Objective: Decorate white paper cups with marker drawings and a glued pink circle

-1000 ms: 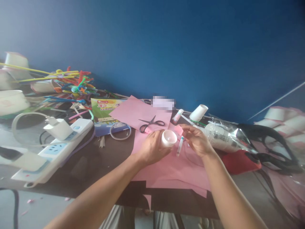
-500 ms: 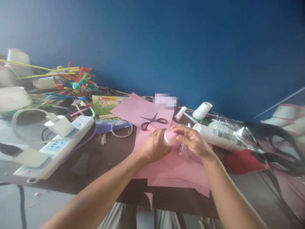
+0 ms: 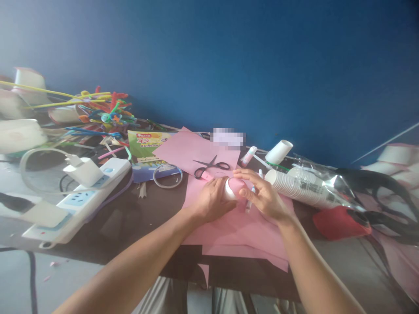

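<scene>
My left hand (image 3: 214, 198) is wrapped round a white paper cup (image 3: 228, 192), which lies tilted with its end toward the right. A piece of pink paper (image 3: 235, 186) covers that end. At its right edge is my right hand (image 3: 262, 194), thumb and fingers spread apart, the fingertips at the top of the pink piece and the thumb in front. Whether they press on it I cannot tell. Below both hands lie pink paper sheets (image 3: 235, 231). Black-handled scissors (image 3: 211, 165) rest spread just behind the cup. A pen-like white tube (image 3: 249, 205) is partly hidden beside my right hand.
To the right is a stack of paper cups (image 3: 294, 185) in clear plastic, near a single cup (image 3: 279, 151) and a red object (image 3: 340, 223). At left are a power strip (image 3: 78, 200), pipe cleaners (image 3: 108, 111), a tape roll (image 3: 167, 176) and a craft-paper packet (image 3: 144, 165).
My right hand's fingers have spread, with the thumb now away from the fingertips. More of the cup's pink end shows. My left hand keeps its hold.
</scene>
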Tool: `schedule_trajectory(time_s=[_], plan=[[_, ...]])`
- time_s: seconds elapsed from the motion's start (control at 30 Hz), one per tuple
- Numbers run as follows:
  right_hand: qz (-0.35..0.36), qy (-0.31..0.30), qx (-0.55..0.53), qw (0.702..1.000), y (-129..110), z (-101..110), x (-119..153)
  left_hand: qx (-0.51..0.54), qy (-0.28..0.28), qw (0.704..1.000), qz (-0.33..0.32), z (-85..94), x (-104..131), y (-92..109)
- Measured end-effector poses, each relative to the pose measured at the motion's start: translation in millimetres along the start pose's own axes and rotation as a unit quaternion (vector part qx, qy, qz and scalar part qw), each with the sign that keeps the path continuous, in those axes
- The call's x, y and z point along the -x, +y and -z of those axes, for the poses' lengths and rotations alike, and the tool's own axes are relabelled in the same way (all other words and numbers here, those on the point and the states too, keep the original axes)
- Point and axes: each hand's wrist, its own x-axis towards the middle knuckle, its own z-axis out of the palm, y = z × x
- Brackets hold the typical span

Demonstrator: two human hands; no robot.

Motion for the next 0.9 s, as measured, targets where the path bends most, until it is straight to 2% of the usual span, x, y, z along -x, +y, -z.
schedule_trajectory(time_s=[0.2,0.6,0.73,0.9], plan=[[0.006,-0.017,0.042,0.999,-3.3,-11.1,0.3,0.008,-0.006,1.000,0.001,-2.4,0.3,-2.9],[0.017,0.049,0.040,0.998,-2.4,-16.6,-1.3,-0.010,0.009,0.999,-0.037,-5.4,0.5,-4.4],[-0.025,0.103,0.005,0.994,-0.5,-14.6,-3.5,-0.018,0.024,0.999,-0.041,-4.4,0.2,-1.7],[-0.077,0.097,-0.073,0.990,6.2,-16.4,-6.0,-0.004,0.032,0.999,-0.043,-3.8,0.6,-0.4]])
